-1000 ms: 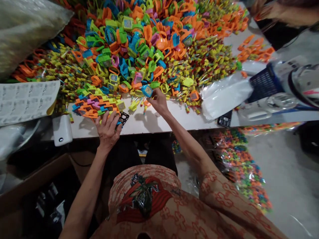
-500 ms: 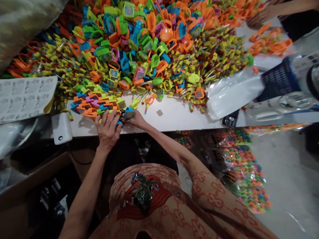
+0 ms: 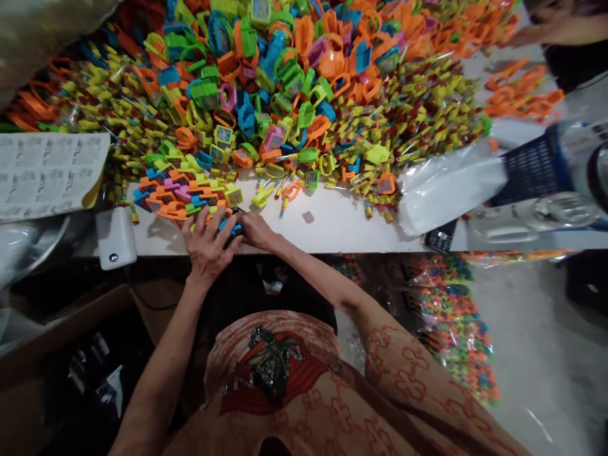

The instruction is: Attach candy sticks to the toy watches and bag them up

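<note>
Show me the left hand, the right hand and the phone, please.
Left hand [image 3: 208, 248], head view: back of the hand.
Right hand [image 3: 256, 230], head view: back of the hand.
Phone [image 3: 439, 240], head view: keypad.

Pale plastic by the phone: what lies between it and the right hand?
Head view: between right hand and pale plastic lie white tabletop, a small grey square and, nearer the plastic, some yellow pieces.

Hands [image 3: 209, 244], apart earlier, now close together
</note>
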The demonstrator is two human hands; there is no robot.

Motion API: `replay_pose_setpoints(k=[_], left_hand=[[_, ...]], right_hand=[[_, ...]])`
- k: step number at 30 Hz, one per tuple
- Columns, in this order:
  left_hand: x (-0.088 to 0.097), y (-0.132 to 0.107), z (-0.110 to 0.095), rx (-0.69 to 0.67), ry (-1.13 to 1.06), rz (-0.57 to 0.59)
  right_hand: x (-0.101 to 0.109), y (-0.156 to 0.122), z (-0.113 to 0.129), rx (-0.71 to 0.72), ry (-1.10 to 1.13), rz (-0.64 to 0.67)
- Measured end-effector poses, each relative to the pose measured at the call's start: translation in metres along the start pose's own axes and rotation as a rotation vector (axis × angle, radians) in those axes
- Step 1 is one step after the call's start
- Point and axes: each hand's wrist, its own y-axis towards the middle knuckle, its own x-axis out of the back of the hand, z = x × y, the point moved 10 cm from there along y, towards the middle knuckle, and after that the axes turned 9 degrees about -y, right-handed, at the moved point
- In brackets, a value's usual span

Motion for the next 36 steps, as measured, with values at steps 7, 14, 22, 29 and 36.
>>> replay_pose_setpoints(k=[7,14,22,29,36], left_hand=[[0.003,0.006,-0.006,0.006,0.027,0.013],[0.004,0.015,0.0,0.034,-0.001,0.01],[0.004,0.014,-0.001,-0.03,0.04,-0.017],[0.002,0.013,0.001,0.02,-0.008,0.0],[0.001,0.012,0.003,0.054,0.004,0.039]], right_hand=[[0.06,-0.047,-0.085,-0.522,-0.115,-0.273],[0.072,-0.083,-0.167,-0.808,0.141,-0.327],[0.013,-0.031,-0.086,-0.467,0.912,-0.339],[0.006,0.011,-0.057,-0.2,0.81,-0.206],[-0.003,0.007,-0.071,-0.14,0.674,-0.28]])
